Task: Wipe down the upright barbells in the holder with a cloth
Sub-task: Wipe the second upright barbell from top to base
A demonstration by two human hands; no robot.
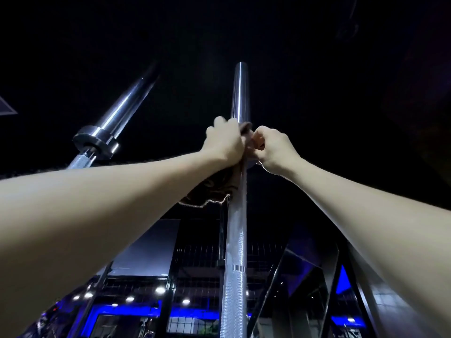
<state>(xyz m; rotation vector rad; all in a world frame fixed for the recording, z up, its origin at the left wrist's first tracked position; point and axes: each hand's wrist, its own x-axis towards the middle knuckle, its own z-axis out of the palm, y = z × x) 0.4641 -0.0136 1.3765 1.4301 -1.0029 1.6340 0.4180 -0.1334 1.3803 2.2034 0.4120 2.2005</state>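
Note:
I look steeply up along an upright chrome barbell in the middle of the head view; its smooth sleeve rises above my hands and its knurled shaft runs down below them. A brown cloth with a frayed edge is wrapped around the bar at the collar. My left hand grips the cloth against the bar from the left. My right hand pinches the cloth's upper end from the right. The holder is out of view.
A second barbell leans up to the left, its collar and sleeve clearly visible, well apart from my arms. Above is a dark ceiling. Below are black rack frames, wire mesh, blue light strips and small round lamps.

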